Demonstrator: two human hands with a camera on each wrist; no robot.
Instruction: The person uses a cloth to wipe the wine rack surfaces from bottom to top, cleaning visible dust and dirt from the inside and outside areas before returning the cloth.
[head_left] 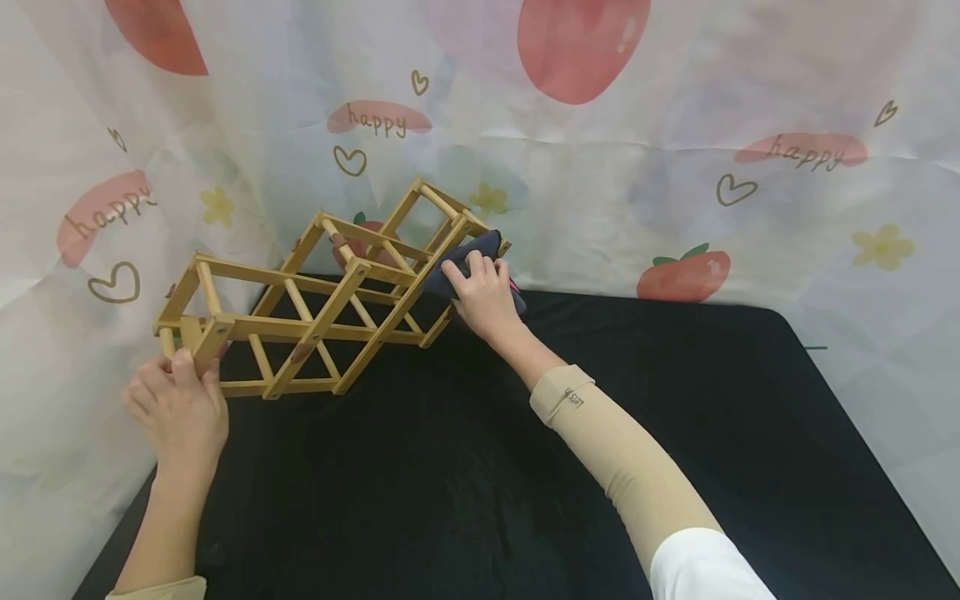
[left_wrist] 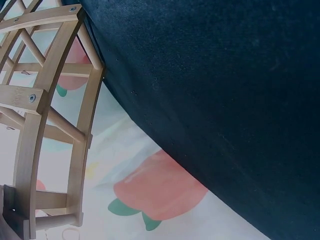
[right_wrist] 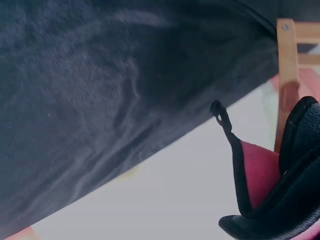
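A folding lattice rack of light wood (head_left: 262,327), with slats and round dowels, stands spread open and tilted, its right end higher. My left hand (head_left: 183,408) grips its lower left end, thumb on the front slat. At the upper right end, my right hand (head_left: 487,300) holds a dark blue cloth (head_left: 491,242) against the slats with bent fingers. The right wrist view shows the cloth's pink-red side (right_wrist: 261,172), black edging and small hanging loop (right_wrist: 220,114). Slats (left_wrist: 60,65) fill the left of the left wrist view; the left hand is out of sight there.
Under the rack lies a table covered in black cloth (head_left: 420,483). Behind and beside it hangs a pale curtain (head_left: 600,200) printed with strawberries, hearts and the word "happy". The rack's far side stands close to this curtain.
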